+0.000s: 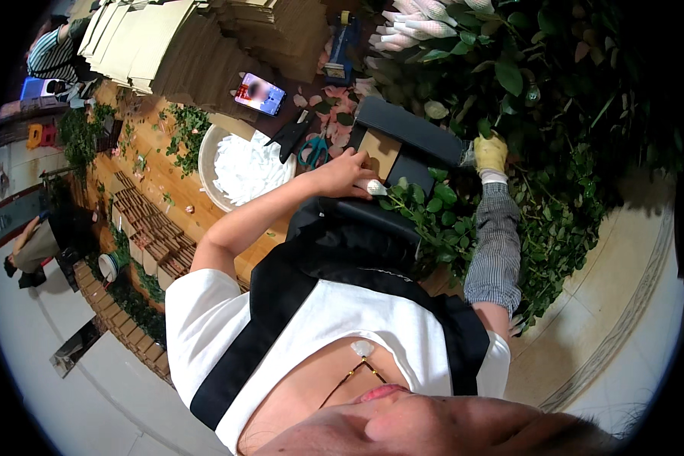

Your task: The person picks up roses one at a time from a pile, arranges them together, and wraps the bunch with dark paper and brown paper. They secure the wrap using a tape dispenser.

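Observation:
My left hand [343, 175] is curled beside a piece of brown cardboard [380, 152] set in a black padded stand [410, 125]. A rose head in a white net sleeve [373, 187] sits at its thumb, apparently held there. The leafy stem [425, 204] of the rose reaches right across the stand's lower edge. My right hand [491, 154], in a yellow glove with a striped sleeve above it, is closed at the edge of a large heap of leafy rose stems [555, 167]. Leaves hide what its fingers hold, if anything.
Left of the stand are a white basket [205, 163] of white net sleeves, teal scissors [312, 152], black-handled cutters [290, 137] and a lit phone [259, 94]. Cardboard stacks [205, 53], a blue tape dispenser [343, 49] and sleeved roses [414, 26] stand beyond. Other people are at far left.

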Available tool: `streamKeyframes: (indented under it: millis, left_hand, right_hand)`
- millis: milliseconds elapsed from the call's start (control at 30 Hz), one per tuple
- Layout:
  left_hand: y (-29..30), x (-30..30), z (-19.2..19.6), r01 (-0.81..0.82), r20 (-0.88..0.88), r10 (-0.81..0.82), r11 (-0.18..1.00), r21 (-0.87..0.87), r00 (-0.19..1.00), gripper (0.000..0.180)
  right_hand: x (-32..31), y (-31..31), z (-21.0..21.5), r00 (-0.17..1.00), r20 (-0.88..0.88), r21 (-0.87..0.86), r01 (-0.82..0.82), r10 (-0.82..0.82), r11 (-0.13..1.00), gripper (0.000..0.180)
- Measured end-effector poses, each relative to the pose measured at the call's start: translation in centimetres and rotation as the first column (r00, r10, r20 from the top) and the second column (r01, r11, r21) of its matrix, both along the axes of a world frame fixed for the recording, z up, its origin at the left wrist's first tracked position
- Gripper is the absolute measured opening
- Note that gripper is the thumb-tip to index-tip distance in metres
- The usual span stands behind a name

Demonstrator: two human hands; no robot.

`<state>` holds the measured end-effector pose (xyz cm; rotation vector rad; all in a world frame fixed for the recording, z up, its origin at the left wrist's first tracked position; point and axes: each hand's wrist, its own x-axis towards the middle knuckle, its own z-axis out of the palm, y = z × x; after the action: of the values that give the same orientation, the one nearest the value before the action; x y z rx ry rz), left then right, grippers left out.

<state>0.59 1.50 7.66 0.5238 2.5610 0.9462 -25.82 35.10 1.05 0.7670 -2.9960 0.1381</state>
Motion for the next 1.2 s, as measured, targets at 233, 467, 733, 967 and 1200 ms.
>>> streamKeyframes:
  millis: [233,467,733,967,1200]
  left_hand:
    - [-0.1,1.0,-1.4,-0.01,-0.038,0.013,0.997,0.075,0.999,0.048]
    - [-0.5,0.9,-1.9,-0.074,-0.019,0.079,0.98,0.187,0.997,0.039]
    - [-1.4,1.6,-3.0,-0.076,-0.029,0.092,0.93,0.36,0.995,0.031]
    - [-1.0,0.5,0.4,0.131,-0.352,-0.124,0.991,-0.005,0.928,0.021]
    - [-1.4,0.5,-0.3,0.127,-0.246,-0.088,0.981,0.148,0.965,0.034]
  right_hand:
    - [3.8,0.0,17.2,0.905,-0.413,0.076,-0.079,0.104,0.994,0.022]
    - [11.6,7.3,24.6,0.95,-0.308,-0.111,-0.084,0.046,0.99,0.031]
    - [21.1,10.9,13.5,0.959,0.277,-0.103,-0.038,0.065,0.994,0.026]
    - [22.1,6.7,13.3,0.961,0.262,0.131,-0.13,0.092,0.983,0.021]
    - [23.6,7.4,10.1,0.973,0.226,0.056,0.028,-0.04,0.998,0.021]
